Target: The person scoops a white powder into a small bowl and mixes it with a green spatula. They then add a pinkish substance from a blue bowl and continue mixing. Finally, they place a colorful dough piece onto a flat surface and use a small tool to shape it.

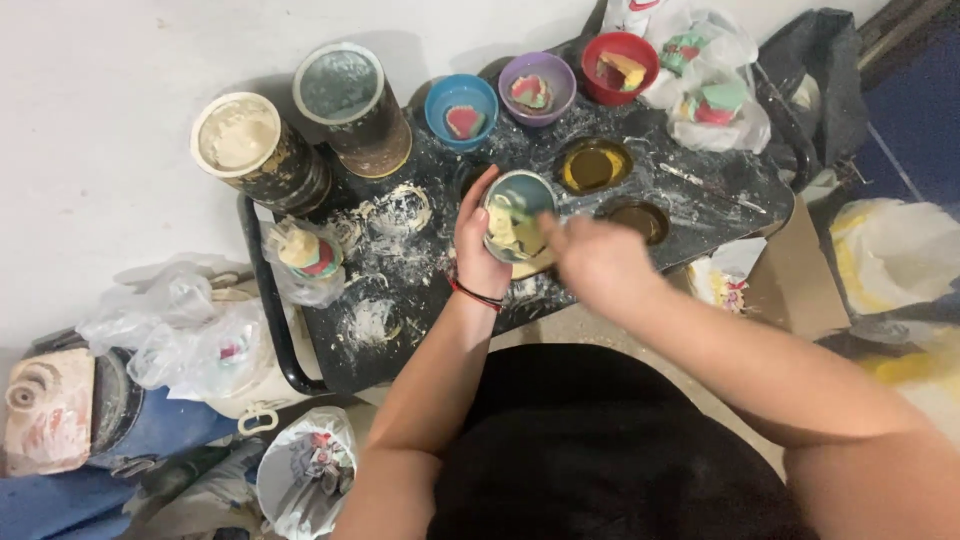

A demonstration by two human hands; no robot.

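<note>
Left hand (pixel 478 240) wraps its fingers and thumb around the side of a small round metal tin (pixel 519 216), clamped on it, with a red and black band at the wrist. Right hand (pixel 598 262) is blurred just beside the tin's rim, reaching over its mouth; whether its fingers are closed I cannot tell. Inside the tin sit pale and greenish lumps.

The tin is held above the middle of a black tray-like bench (pixel 720 195), smeared and dusted with white residue. 2 round wells (pixel 594 165) in it hold a shiny yellowish liquid.

Along the far edge stand 3 small plastic bowls: a blue bowl (pixel 461 108), a purple bowl (pixel 537 87) and a red bowl (pixel 620 66), each with coloured chunks inside. Left of them are 2 tall stained cylinders (pixel 300 130), 1 filled with pale paste, 1 with grey.

Crumpled clear plastic bags (pixel 712 90) with red and green pieces lie at the far right corner; another small bag (pixel 305 258) lies on the left of the bench. Around it is a pale, matte floor (pixel 90 110), with more bags and clutter at the lower left.
</note>
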